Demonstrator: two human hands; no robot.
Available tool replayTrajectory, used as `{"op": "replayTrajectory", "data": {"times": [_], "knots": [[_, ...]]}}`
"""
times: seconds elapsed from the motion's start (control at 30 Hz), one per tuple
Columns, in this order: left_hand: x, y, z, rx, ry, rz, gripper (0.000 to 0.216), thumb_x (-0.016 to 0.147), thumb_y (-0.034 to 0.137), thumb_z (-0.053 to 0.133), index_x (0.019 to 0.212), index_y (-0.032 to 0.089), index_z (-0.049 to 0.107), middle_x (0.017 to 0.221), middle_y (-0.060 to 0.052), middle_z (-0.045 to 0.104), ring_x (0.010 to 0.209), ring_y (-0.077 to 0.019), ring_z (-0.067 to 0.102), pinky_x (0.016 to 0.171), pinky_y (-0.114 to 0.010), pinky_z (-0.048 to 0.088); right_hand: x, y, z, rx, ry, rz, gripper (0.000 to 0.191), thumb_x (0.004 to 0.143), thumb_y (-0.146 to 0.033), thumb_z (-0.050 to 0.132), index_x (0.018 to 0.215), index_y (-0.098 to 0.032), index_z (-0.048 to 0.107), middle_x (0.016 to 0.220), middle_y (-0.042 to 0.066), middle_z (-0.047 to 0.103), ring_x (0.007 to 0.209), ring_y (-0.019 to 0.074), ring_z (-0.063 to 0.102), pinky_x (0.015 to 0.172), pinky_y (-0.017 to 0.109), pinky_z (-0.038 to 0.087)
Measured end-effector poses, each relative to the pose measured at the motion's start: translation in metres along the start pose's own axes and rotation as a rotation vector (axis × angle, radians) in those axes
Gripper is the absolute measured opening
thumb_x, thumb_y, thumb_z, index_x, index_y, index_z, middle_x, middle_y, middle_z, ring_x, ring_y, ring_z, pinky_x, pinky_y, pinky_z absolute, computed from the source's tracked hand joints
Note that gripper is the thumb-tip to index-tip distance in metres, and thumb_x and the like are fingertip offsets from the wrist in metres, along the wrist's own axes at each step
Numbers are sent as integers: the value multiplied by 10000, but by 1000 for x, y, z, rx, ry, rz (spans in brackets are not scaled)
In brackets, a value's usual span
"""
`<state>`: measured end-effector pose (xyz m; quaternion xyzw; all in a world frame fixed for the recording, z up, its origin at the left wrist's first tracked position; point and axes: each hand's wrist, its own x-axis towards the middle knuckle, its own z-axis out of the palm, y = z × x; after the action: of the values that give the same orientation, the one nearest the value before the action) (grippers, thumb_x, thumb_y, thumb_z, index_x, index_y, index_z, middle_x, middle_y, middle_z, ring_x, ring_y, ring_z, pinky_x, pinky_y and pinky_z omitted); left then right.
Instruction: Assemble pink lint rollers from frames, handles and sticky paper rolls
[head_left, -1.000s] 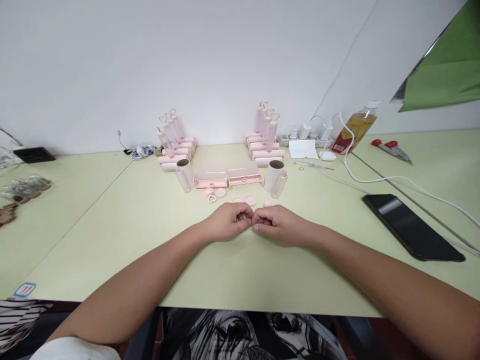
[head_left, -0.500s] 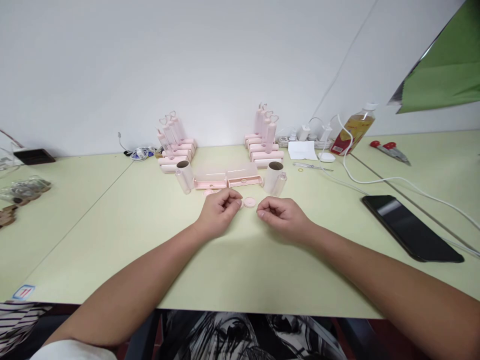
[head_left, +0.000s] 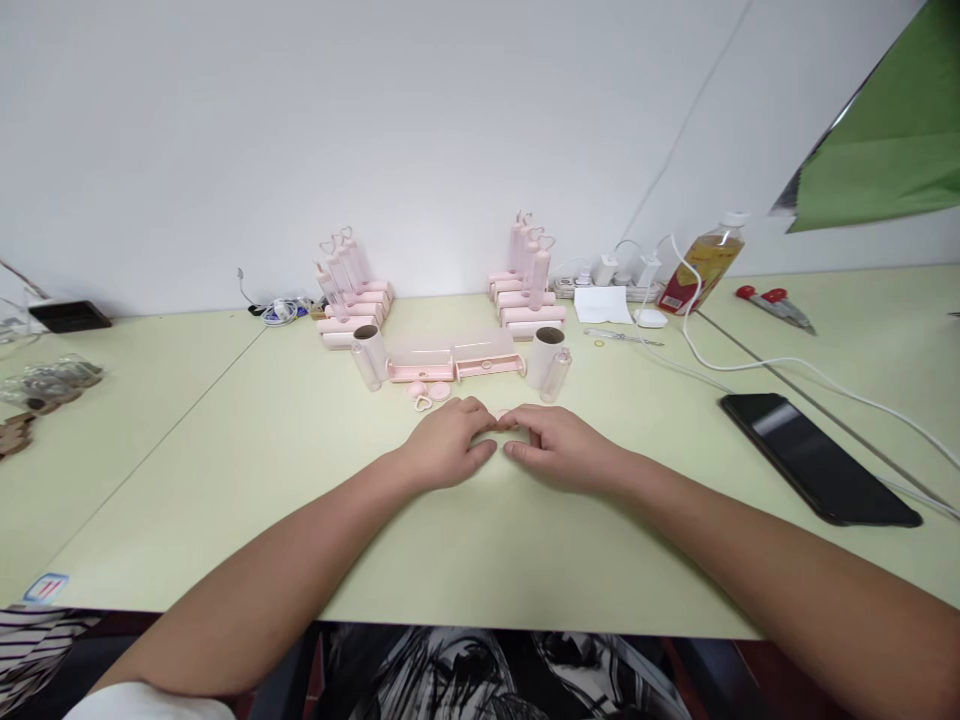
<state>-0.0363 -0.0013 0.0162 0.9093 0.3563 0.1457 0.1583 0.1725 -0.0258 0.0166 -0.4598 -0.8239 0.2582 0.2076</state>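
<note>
My left hand (head_left: 448, 447) and my right hand (head_left: 561, 447) rest palm down on the pale green table (head_left: 247, 470), with their fingertips meeting. Both hands have bent fingers closed around a small pink piece (head_left: 501, 415) that shows between them. Most of it is hidden. Just beyond lie a pink heart ring (head_left: 424, 403) and a pink disc (head_left: 440, 391). Behind those stand two flat pink trays (head_left: 452, 357), flanked by a cardboard roll with a clear tube on the left (head_left: 369, 352) and another on the right (head_left: 547, 357).
Stacks of pink parts with heart-topped handles stand at the back left (head_left: 346, 290) and back right (head_left: 526, 285). To the right are a black tablet (head_left: 814, 455), a white cable (head_left: 750, 362), a bottle (head_left: 705, 265) and red-handled scissors (head_left: 772, 303). Bagged items (head_left: 45, 380) lie far left.
My hands were together, moved forward and apart half a second ago, with the left at a pink disc. Now they have come together again over the small pink pieces.
</note>
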Motion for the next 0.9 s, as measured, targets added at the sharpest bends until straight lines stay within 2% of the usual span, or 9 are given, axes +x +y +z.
{"op": "replayTrajectory", "data": {"times": [0.2,0.27,0.37,0.43,0.47,0.63,0.73,0.8,0.9], "knots": [[0,0,-2,-28,-6,20,248,873,275,507,1073,198,632,990,-59,606,904,-205,579,729,-308,468,0,3,3,53,32,-9,198,857,-277,539,989,-215,674,900,27,696,611,129,556,566,263,414],[0,-1,-1,-20,-4,28,268,874,276,509,1103,199,625,1011,-62,605,914,-205,583,734,-306,470,-1,2,3,89,111,-55,177,865,-265,531,941,-207,680,796,16,686,581,128,552,545,259,419],[-1,-3,1,-5,-13,40,311,879,282,509,1163,210,613,1071,-65,591,905,-198,592,745,-309,481,-3,1,-5,75,468,-176,150,868,-235,529,907,-199,669,786,33,673,625,151,583,598,287,461],[-2,-3,1,12,-34,46,326,881,291,508,1179,220,616,1098,-65,582,893,-196,598,752,-317,487,-2,6,-16,-1,727,-257,156,858,-244,555,972,-211,656,924,72,679,795,204,620,718,343,490],[-2,-3,1,20,-43,49,329,881,296,507,1182,222,618,1104,-66,578,891,-198,599,758,-322,490,-1,11,-21,-52,769,-265,205,853,-265,572,1040,-220,644,1049,93,670,944,244,612,804,385,486],[-2,-3,0,30,-65,45,354,885,304,494,1208,218,609,1124,-76,568,913,-209,596,793,-337,495,8,43,-41,-35,629,-99,540,891,-474,521,1383,-268,434,1386,105,509,1260,312,452,1013,522,383],[-2,-2,-1,30,-66,43,352,883,307,495,1206,221,608,1123,-74,568,925,-212,594,811,-340,495,11,53,-43,51,527,-92,527,937,-523,412,1401,-274,404,1411,94,499,1309,302,417,1059,523,338],[-2,-2,-1,32,-70,40,349,882,308,497,1200,222,609,1121,-73,569,924,-212,595,811,-342,496,13,56,-42,105,566,-83,480,958,-523,354,1341,-257,470,1355,96,552,1260,283,474,1048,493,357],[-2,-2,-1,28,-80,38,350,880,304,496,1200,219,608,1121,-73,570,924,-211,598,802,-340,497,16,59,-42,161,748,-1,433,961,-507,340,1174,-222,587,1184,99,653,1101,262,583,962,444,431]]}}
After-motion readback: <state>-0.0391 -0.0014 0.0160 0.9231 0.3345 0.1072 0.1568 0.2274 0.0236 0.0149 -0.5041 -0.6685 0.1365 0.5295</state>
